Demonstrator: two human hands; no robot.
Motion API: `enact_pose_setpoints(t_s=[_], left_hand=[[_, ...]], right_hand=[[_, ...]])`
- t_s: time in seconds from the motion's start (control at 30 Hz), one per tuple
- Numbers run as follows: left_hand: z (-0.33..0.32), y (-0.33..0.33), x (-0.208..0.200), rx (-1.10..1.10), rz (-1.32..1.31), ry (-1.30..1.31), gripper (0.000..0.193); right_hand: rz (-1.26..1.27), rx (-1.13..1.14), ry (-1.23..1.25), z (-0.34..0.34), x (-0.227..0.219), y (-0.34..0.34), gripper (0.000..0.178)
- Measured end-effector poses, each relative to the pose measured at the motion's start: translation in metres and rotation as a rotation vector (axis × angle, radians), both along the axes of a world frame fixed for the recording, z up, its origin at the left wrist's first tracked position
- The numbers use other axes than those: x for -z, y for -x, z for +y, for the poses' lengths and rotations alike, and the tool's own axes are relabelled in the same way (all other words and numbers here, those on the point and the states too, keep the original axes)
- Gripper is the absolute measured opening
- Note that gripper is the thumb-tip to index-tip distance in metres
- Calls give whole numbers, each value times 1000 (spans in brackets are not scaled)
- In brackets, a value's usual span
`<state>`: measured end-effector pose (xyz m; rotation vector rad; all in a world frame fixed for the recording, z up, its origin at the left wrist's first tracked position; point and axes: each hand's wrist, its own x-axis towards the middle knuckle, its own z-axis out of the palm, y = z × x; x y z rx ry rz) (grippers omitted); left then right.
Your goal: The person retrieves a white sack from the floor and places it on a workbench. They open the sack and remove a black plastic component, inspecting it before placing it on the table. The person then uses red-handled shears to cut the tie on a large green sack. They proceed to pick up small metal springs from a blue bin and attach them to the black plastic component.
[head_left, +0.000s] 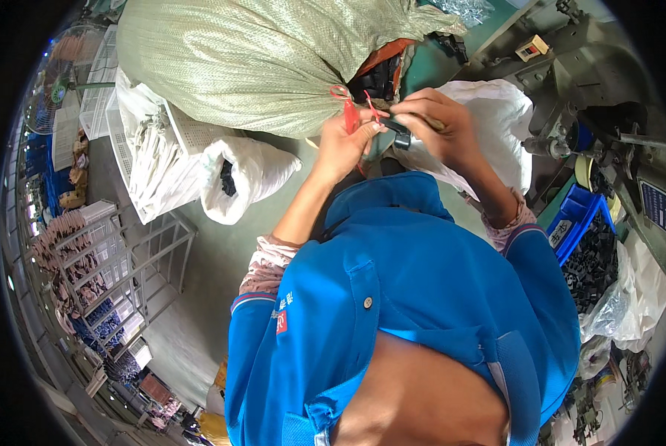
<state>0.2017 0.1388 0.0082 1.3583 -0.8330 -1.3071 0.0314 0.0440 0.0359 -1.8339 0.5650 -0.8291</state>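
My left hand (340,146) is closed, with a red plastic strip (351,116) standing up between its fingers. Thin red loops curl beside the strip, near the sack's mouth. My right hand (443,128) is close by on the right, its fingers bent and pinched on a small black plastic part (401,137). That part reaches towards my left thumb; whether the thumb touches it I cannot tell. Just beyond both hands lies a large pale green woven sack (251,63), its gathered mouth showing an orange-red lining and dark pieces (380,78) inside.
A white sack (250,178) with dark contents stands left, beside white crates (117,152) holding folded white sacks. Another white sack (496,119) is behind my right hand. Metal machinery (563,111) stands right, above a blue bin (582,215) and a heap of black parts (593,267).
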Motion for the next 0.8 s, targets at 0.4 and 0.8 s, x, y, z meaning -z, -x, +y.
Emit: enact_pose_setpoints(t_s=[0.4,0.8], left_hand=[[-4,-1,-4,205,-443,54,10],[0,8,-2,75,-322,-6,14]], right_hand=[[223,-384,211,-26,16,-6,15],[-33,-90,-1007,-1,49,-11,5]])
